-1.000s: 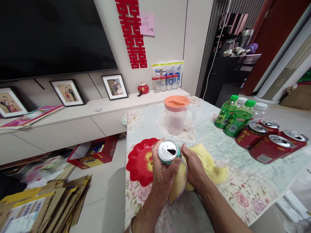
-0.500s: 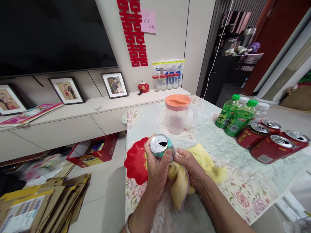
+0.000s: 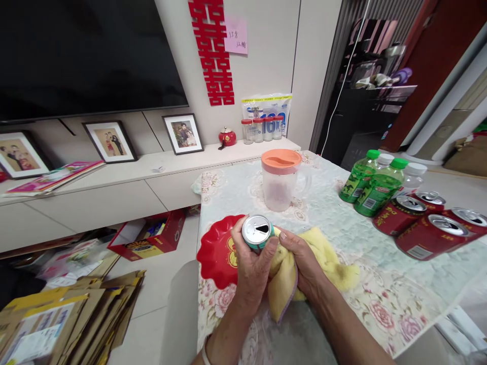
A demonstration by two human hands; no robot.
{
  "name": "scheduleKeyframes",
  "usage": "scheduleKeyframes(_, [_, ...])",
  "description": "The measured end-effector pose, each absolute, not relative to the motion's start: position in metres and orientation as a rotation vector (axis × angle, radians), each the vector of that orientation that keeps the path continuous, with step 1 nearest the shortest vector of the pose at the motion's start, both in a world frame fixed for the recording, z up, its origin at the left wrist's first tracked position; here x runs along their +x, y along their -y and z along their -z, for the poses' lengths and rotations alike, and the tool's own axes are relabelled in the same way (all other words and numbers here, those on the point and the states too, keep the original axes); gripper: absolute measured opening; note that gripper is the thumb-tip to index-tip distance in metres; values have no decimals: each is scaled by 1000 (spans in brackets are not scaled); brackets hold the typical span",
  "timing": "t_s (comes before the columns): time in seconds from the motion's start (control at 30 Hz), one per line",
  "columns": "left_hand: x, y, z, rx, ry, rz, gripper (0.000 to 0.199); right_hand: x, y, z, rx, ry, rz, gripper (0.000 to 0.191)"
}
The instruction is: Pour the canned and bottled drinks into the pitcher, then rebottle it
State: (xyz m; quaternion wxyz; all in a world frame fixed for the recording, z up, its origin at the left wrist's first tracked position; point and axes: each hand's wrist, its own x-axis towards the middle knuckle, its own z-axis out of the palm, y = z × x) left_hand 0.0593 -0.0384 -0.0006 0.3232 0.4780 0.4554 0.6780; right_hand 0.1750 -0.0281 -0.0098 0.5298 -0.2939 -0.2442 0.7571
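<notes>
My left hand (image 3: pixel 253 268) is wrapped round an opened drink can (image 3: pixel 257 230), its silver top tilted up toward me and a strip of green side showing. Pressed against the can's right side is a yellow cloth (image 3: pixel 282 289), gripped in my right hand (image 3: pixel 304 258). One end of this cloth hangs below my fingers. More yellow cloth (image 3: pixel 321 251) lies bunched on the table behind my right hand; whether it is the same piece I cannot tell. Under and left of the can sits a red scalloped plate (image 3: pixel 215 258).
A pitcher with an orange lid (image 3: pixel 281 158) stands beyond my hands. Green-capped bottles (image 3: pixel 380 185) and several red cans (image 3: pixel 429 235) are grouped at the right. Flattened cardboard (image 3: pixel 102 309) and a red box (image 3: pixel 152 235) lie on the floor at left.
The can has turned a little in my left hand, and its top faces me more. My right hand with the cloth has shifted slightly along its side. The whole view has moved slightly.
</notes>
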Motion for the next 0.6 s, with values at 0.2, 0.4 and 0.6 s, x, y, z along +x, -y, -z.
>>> scheduleKeyframes(0.2, [57,36,-4,1169,-1228,-1775,70,173,34,5,-670,699,-1881,47])
scheduleKeyframes(0.4, [62,43,-11,1113,-1113,-1699,55,178,32,8,-718,740,-1834,47])
scheduleKeyframes(0.6, [60,42,-6,1098,-1133,-1698,55,179,27,11,-758,692,-1783,51])
